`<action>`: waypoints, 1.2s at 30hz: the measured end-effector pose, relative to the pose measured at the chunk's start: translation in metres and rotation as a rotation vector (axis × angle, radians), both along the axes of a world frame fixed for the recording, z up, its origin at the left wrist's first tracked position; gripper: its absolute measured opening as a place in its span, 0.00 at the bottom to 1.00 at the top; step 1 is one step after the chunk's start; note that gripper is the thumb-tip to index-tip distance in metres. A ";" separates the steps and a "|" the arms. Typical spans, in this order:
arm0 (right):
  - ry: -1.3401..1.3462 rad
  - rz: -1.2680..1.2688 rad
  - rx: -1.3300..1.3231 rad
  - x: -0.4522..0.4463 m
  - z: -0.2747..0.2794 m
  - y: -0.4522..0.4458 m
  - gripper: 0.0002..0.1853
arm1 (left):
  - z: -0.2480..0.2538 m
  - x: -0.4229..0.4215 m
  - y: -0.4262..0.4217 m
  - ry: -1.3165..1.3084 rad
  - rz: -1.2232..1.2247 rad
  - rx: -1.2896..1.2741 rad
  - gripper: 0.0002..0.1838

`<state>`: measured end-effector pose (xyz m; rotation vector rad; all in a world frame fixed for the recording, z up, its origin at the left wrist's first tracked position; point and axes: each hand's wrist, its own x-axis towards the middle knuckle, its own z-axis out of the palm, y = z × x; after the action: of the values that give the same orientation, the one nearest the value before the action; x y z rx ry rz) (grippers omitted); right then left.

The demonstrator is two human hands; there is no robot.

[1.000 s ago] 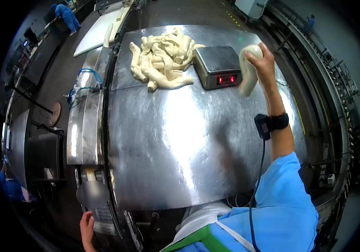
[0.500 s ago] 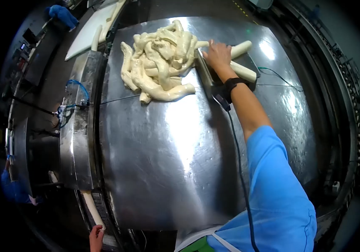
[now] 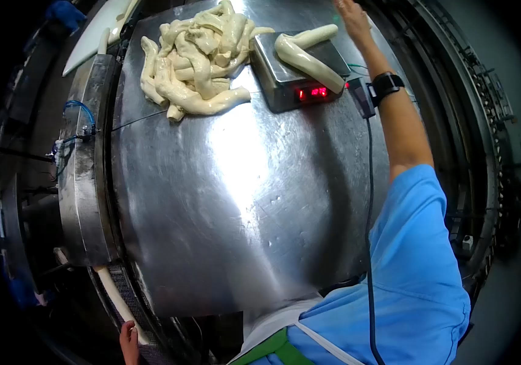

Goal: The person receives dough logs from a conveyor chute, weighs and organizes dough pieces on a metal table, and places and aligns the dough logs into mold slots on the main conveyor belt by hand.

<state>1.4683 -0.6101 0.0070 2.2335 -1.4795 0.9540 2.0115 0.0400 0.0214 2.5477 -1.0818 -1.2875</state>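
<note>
My right hand (image 3: 353, 19) is at the top edge of the view, beyond the right side of a metal scale (image 3: 272, 88). Its fingers are stretched out and hold nothing; their tips are partly cut off. On the scale lies a bent, pale dough rope (image 3: 303, 58), one end overhanging near the lit red display (image 3: 315, 92). At the lower left, my left hand (image 3: 129, 342) is beside a long dough strand (image 3: 117, 298) on a mesh conveyor (image 3: 132, 289). Its loosely bent fingers seem to touch the strand without wrapping round it.
A heap of dough pieces (image 3: 196, 67) lies left of the scale on the steel table (image 3: 224, 201). A black cable (image 3: 370, 194) runs from a plug near my right wrist towards me. A metal machine (image 3: 87, 194) with blue hoses (image 3: 81, 104) stands along the table's left side.
My right hand has lifted off the dough on the scale and moved up and right. The scale's red display is now visible. The whole view has shifted, with the table lying further left and up.
</note>
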 end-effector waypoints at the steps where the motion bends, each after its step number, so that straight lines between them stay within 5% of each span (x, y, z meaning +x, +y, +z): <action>1: 0.168 -0.079 -0.132 -0.017 -0.008 -0.012 0.12 | 0.002 -0.002 0.001 -0.024 -0.010 -0.022 0.20; 2: -0.213 0.059 0.031 -0.020 0.004 0.001 0.16 | 0.002 -0.003 0.002 -0.021 -0.013 -0.019 0.20; 6: 0.053 0.083 -0.145 -0.028 0.002 0.015 0.11 | -0.005 0.001 0.015 -0.039 0.051 0.004 0.21; 8: -0.277 -0.063 0.198 -0.013 -0.001 0.031 0.31 | -0.004 -0.002 0.017 -0.020 0.044 -0.009 0.21; 11: -0.290 -0.082 0.420 0.014 -0.019 0.044 0.34 | -0.006 -0.005 0.021 -0.054 0.037 -0.121 0.17; 14: -0.092 0.059 0.634 0.061 -0.072 0.056 0.31 | -0.034 0.009 0.068 -0.070 0.124 -0.211 0.13; 16: -0.367 0.202 0.705 0.103 -0.078 0.123 0.22 | -0.027 -0.006 0.089 -0.117 0.205 -0.166 0.15; 19: -0.383 0.301 0.667 0.099 -0.093 0.133 0.27 | -0.058 0.003 0.111 -0.123 0.184 -0.238 0.18; 21: -0.292 0.537 0.776 0.065 -0.108 0.145 0.27 | -0.082 0.008 0.109 -0.428 0.033 -0.327 0.23; 23: -0.241 0.369 0.736 0.061 -0.131 0.193 0.29 | -0.114 0.019 0.123 -0.794 0.118 -0.363 0.25; 25: -0.101 0.377 0.593 0.051 -0.164 0.246 0.34 | -0.124 0.019 0.131 -0.823 0.340 -0.332 0.29; 27: 0.046 0.303 0.879 0.073 -0.152 0.321 0.33 | -0.150 0.024 0.141 -0.807 0.467 -0.433 0.27; 28: 0.161 0.343 0.898 0.064 -0.172 0.333 0.31 | -0.137 0.028 0.142 -0.590 0.529 -0.419 0.23; 29: 0.053 0.408 0.770 0.073 -0.180 0.356 0.31 | -0.151 0.040 0.142 -0.567 0.530 -0.359 0.20; 36: 0.258 0.433 0.940 0.130 -0.167 0.437 0.34 | -0.150 0.023 0.189 -0.826 0.507 -0.365 0.22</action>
<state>1.5981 -0.1729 -0.1600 3.2574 -1.5247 -0.0355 2.0345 0.2294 -0.1291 2.7886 -0.5657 0.1026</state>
